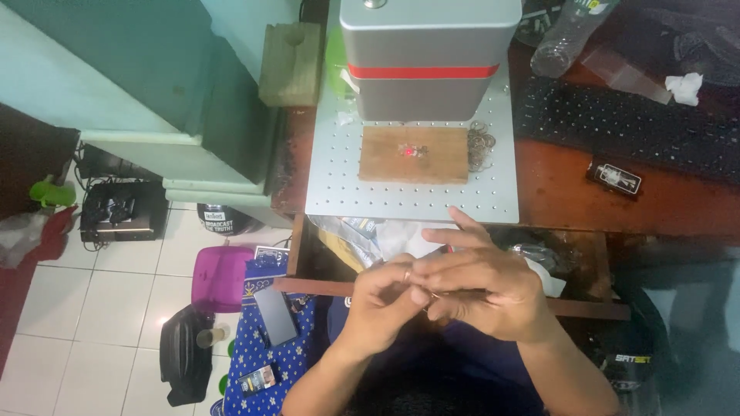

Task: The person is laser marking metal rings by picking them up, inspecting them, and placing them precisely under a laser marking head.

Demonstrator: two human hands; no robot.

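Hold the small ring [406, 273] firm between left hand [378, 304] fingertips, above the open drawer [339, 254]; keep right hand [482, 289] fingers half-spread, steady, pinching lightly beside it.

Grey machine [428, 58] with red band, brown wooden block [414, 154], purple container [220, 277]

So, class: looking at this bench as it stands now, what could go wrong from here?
1. The left hand and right hand pinch something tiny above an open drawer full of clutter; if it slipped, it might be lost there.
2. A red light spot glows on the wooden block under the grey machine head; reaching in could be unsafe.
3. Loose metal rings lie beside the block, near the plate's edge, and could be knocked off.
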